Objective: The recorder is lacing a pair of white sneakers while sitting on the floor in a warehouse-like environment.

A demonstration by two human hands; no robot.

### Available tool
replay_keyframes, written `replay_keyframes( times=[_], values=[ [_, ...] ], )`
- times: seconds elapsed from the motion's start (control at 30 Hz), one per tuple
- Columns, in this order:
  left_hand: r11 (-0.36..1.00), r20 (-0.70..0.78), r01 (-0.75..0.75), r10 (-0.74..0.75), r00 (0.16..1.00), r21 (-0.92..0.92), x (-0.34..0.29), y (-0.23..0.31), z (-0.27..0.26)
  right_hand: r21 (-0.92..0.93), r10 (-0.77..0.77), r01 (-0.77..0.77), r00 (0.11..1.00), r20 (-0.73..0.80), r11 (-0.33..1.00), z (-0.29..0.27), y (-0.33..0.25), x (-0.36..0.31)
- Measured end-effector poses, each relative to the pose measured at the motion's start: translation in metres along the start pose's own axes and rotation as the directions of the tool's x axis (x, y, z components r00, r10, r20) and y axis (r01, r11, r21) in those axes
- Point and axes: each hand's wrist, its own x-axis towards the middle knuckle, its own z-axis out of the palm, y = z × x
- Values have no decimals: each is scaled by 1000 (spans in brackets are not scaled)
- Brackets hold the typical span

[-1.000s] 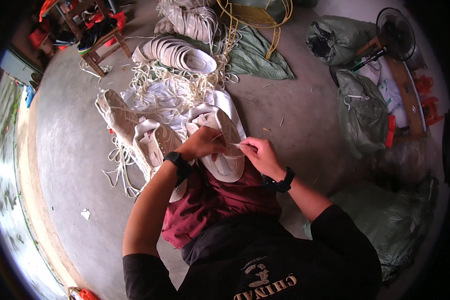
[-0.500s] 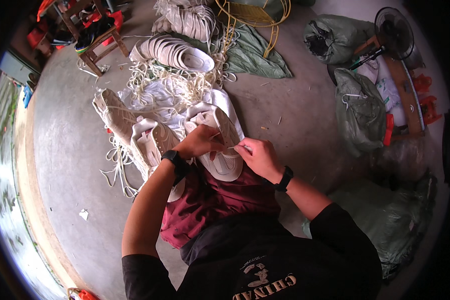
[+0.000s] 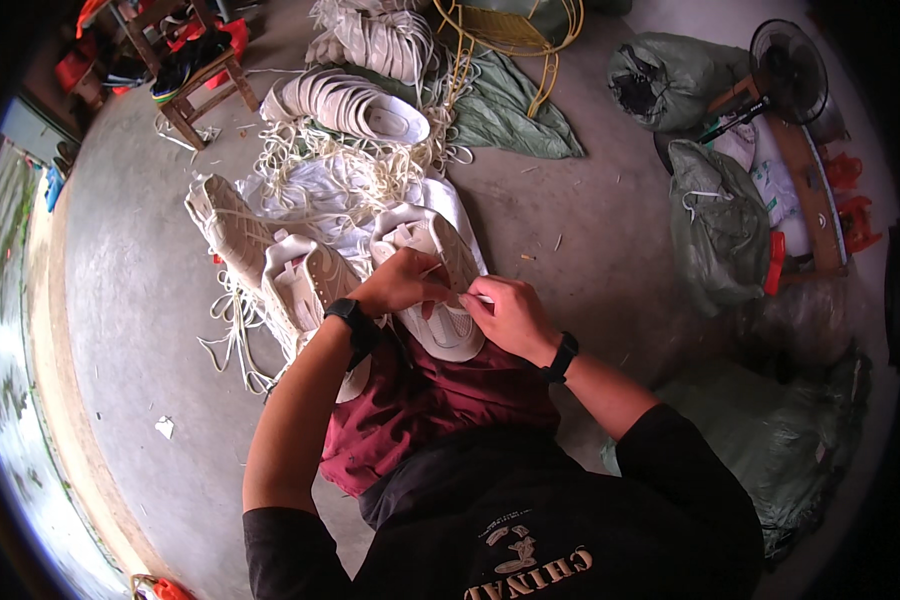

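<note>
A beige sneaker rests on my lap, its toe toward me. My left hand lies over its lacing area, the fingers closed on the upper near the eyelets. Right beside those fingertips, my right hand pinches a thin pale shoelace at the sneaker's right side. Most of the lace is hidden by my fingers. Left of this sneaker stands another beige sneaker, partly covered by my left forearm. A stack of nested beige shoes lies farther left.
Tangled cream laces lie on white cloth ahead. Behind them are stacked beige shoe uppers and a yellow-framed chair. A wooden stool stands far left. At right are green sacks and a black fan.
My right hand has shifted slightly left, its fingertips now closer to my left hand. The left hand and the sneaker have hardly moved.
</note>
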Motion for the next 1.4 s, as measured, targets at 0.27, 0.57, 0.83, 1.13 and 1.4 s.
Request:
replay_keyframes(
  times=[0.27,0.57,0.83,1.13,1.4],
  values=[
    [999,3,-1,1,1000,-42,-2,-5,-1,43,68,-73,992,102,996,-3,20,6],
    [999,17,-11,11,1000,38,-5,-1,-4,267,14,-81,970,245,960,-7,27,17],
    [1000,23,-3,2,1000,29,-3,9,-8,379,-16,-88,965,263,921,7,36,30],
    [1000,48,3,-2,999,-15,0,8,-4,381,79,-184,958,275,906,-1,28,54],
    [997,27,76,-77,997,22,0,11,-5,251,44,-154,917,395,956,-21,7,76]
  ],
)
